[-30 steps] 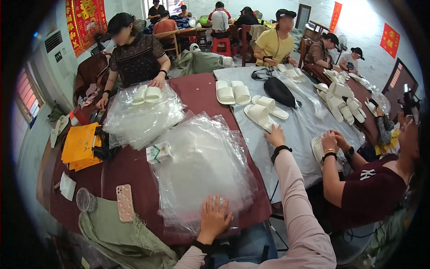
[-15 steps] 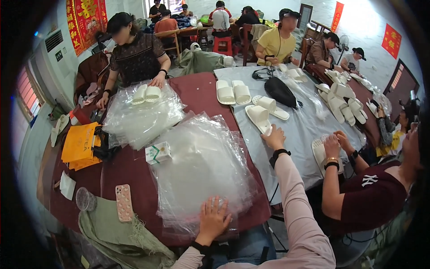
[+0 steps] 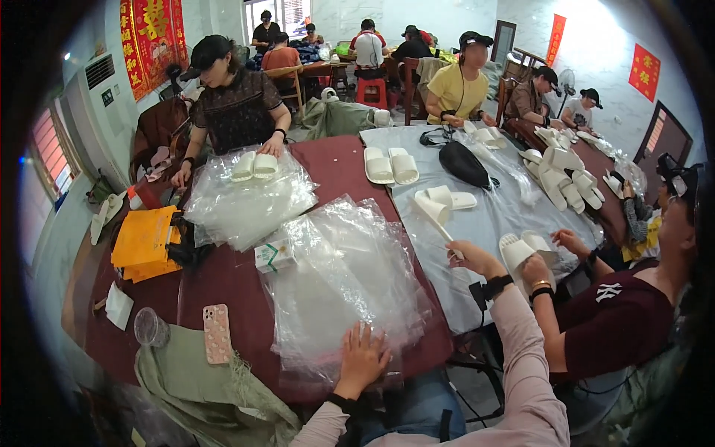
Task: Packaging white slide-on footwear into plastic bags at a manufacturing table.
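Observation:
My left hand (image 3: 363, 359) lies open, fingers spread, on the near edge of a stack of clear plastic bags (image 3: 342, 276). With my right hand (image 3: 477, 259) I grip the near end of a cream slipper (image 3: 432, 214) over the grey-covered table. That slipper is tipped up on its side, its strap facing right. Just behind it lies another cream slipper (image 3: 463, 200), partly hidden. Farther back, a pair of cream slippers (image 3: 391, 165) sits side by side.
At right a co-worker's hand (image 3: 535, 270) touches slippers (image 3: 514, 249). Across the table another person handles slippers (image 3: 255, 165) on a second bag pile (image 3: 249, 205). A small white-green box (image 3: 274, 255), phone (image 3: 217, 334), plastic cup (image 3: 151, 328), orange bags (image 3: 145, 242) and black pouch (image 3: 465, 165) lie around.
My right hand has closed on the slipper's near end and tipped it from lying flat onto its side. My left hand stays on the bags. The co-worker's hand has moved down onto the slippers.

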Available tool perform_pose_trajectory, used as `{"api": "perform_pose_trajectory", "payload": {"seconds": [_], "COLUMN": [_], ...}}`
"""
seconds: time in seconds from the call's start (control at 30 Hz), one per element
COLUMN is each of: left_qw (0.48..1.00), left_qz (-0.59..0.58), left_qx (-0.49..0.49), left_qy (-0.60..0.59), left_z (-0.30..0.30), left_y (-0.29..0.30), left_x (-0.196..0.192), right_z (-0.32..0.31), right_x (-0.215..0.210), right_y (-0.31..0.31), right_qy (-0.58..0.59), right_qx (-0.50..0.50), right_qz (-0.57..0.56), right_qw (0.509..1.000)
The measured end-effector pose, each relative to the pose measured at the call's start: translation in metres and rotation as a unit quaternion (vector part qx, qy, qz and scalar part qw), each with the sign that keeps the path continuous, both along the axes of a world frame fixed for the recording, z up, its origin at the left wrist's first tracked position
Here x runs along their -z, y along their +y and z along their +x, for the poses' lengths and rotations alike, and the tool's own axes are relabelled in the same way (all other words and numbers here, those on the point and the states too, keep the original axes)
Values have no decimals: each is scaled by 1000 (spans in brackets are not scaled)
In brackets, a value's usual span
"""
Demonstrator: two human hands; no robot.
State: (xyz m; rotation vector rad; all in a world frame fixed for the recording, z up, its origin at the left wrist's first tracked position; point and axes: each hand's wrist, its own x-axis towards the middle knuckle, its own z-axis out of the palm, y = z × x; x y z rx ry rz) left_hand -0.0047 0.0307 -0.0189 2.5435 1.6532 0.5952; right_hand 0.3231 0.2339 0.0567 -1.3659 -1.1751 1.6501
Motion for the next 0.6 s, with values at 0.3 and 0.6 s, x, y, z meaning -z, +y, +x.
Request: {"api": "perform_pose_trajectory", "payload": {"seconds": [0.3,0.6], "left_qw": [1000,998], "left_qz": [18,56], "left_qx": [12,24], "left_qy": [-5,1], "left_z": [2,2], "left_y": [3,3], "left_x": [6,12], "right_z": [-25,-66], "right_x": [-64,-140], "right_y": [-103,-185], "right_qy": [237,216], "right_qx": [-1,-99], "right_qz": [96,229], "right_qw": [967,944]}}
